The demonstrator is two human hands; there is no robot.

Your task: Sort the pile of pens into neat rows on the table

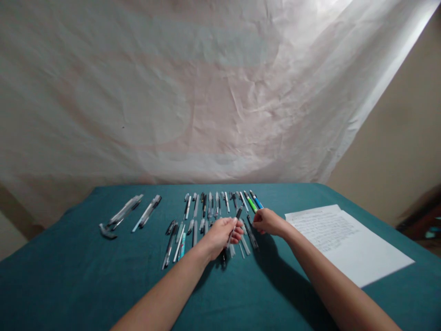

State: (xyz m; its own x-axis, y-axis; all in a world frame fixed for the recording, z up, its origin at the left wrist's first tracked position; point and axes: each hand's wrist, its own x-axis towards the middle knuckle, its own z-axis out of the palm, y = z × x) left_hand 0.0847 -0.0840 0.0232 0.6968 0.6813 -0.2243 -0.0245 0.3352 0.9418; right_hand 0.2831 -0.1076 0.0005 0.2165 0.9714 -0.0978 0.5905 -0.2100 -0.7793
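Many pens lie in two rows [220, 203] on a teal tablecloth [86, 276]. My left hand [222, 232] is closed around a clear pen with a dark tip [234, 223], held at a slant above the nearer row. My right hand [268, 222] rests just right of it with fingers pinched together at a dark pen [251, 232] lying in the row; what the pinch holds is hidden. A green pen [250, 202] and a blue pen [257, 200] lie just beyond my right hand.
Two separate bundles of clear pens [120, 215] [147, 213] lie at the left of the table. A written sheet of white paper [347, 241] lies at the right. A wrinkled white cloth [193, 92] hangs behind the table.
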